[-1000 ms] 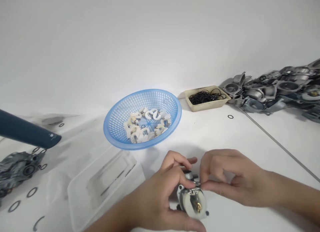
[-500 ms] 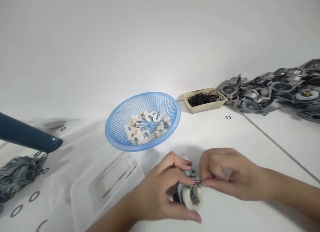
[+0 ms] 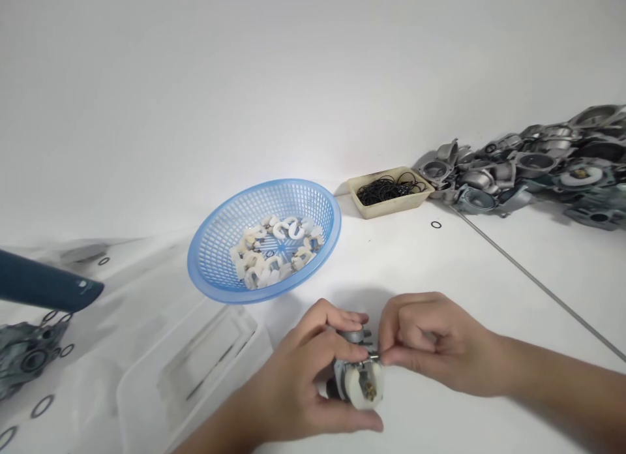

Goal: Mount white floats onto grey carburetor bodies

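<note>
My left hand [image 3: 303,382] grips a small grey metal carburetor body [image 3: 357,379] with a white plastic float on its near face, held just above the white table. My right hand [image 3: 430,343] pinches a thin metal pin [image 3: 374,357] at the top edge of the float, thumb and forefinger closed on it. Both hands meet over the part at the lower middle of the view. Behind them stands a blue mesh basket [image 3: 220,245] holding several white floats [image 3: 274,252].
A beige tray of black rubber rings [image 3: 388,191] sits at the back right, beside a heap of grey metal castings [image 3: 528,170]. A clear plastic lid [image 3: 190,369] lies left of my hands. A dark blue object [image 3: 44,287], more castings and loose rings lie far left.
The view has shifted a little, so everything sits further left. My hands have drawn closer together on the part, and the right fingers have pushed the pin in along the float's top edge.
</note>
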Tool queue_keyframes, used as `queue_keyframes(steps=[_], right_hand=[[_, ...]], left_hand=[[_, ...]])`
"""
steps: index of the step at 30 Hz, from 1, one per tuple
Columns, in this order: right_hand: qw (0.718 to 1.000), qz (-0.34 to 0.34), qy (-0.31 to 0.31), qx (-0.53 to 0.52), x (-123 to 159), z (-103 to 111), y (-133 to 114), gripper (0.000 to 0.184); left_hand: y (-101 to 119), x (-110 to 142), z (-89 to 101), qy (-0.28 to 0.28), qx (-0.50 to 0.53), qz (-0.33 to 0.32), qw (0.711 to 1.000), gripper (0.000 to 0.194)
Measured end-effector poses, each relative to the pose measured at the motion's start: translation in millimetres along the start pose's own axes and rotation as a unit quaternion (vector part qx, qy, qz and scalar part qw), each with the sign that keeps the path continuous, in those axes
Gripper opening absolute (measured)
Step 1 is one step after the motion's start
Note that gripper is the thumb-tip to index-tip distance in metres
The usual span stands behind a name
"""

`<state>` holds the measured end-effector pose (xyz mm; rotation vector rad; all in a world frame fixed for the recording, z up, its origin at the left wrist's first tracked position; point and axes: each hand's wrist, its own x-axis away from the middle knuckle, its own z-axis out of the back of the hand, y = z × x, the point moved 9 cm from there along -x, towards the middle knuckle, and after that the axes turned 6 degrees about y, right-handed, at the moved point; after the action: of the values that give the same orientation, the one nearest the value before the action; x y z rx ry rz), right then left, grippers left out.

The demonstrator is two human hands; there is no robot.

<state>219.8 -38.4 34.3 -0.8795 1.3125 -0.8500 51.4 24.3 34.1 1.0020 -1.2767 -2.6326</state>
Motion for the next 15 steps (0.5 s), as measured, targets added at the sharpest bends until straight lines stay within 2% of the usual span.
queue_keyframes(steps=[11, 15], right_hand=[[1.000, 0.029, 0.006, 0.005, -1.7, 1.1, -4.0, 0.057], [1.000, 0.015, 0.004, -0.001, -1.9, 0.1, -3.7, 0.060]], left_hand=[[0.0, 6.8, -2.9, 0.013, 0.003, -0.033, 0.999, 0.066], [-0.2, 5.4, -2.4, 0.010, 0.004, -0.042, 0.999, 0.070]])
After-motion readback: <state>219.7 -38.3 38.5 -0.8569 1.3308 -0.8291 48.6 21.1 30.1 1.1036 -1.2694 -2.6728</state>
